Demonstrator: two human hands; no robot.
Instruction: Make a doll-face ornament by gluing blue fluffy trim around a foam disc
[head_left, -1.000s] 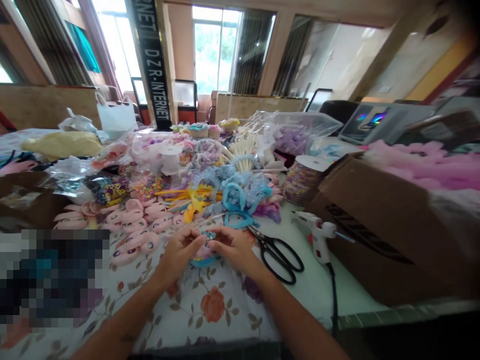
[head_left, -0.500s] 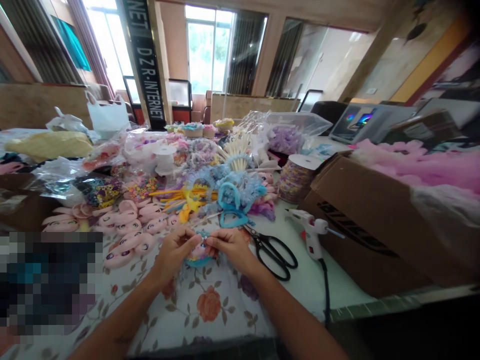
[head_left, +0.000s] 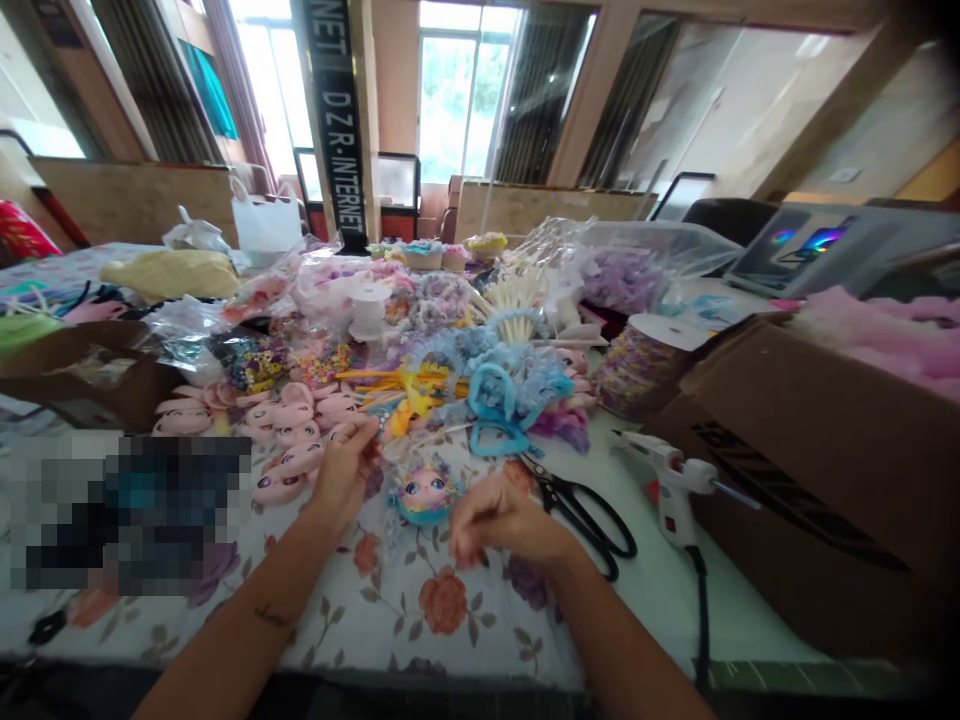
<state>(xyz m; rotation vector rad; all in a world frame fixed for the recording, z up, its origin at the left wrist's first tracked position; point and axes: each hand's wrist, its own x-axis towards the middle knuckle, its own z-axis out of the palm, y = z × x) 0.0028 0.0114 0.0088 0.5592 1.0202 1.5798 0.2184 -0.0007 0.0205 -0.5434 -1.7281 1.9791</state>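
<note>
A small round doll face (head_left: 424,486) with big eyes, flowery trim and a blue lower rim lies on the floral tablecloth between my hands. My left hand (head_left: 346,472) is up to its left, thumb and fingers pinched together. Something bluish shows by those fingertips; I cannot make out what it is or whether it is held. My right hand (head_left: 510,520) hovers just right of the face, fingers curled down and smeared by motion. Black-handled scissors (head_left: 585,510) lie beyond that hand, near a blue fuzzy loop (head_left: 495,395).
A white glue gun (head_left: 675,485) with its cord lies at right, beside a large cardboard box (head_left: 810,480). Pink long-eared pieces (head_left: 289,425) lie at left. Behind are a ribbon spool (head_left: 645,365), yellow sticks (head_left: 409,378) and bags of beads (head_left: 322,362).
My hands, earlier pinched together over the doll face, have moved apart. The left went up and away; the right came down and right. The face now lies untouched, and the view has turned left.
</note>
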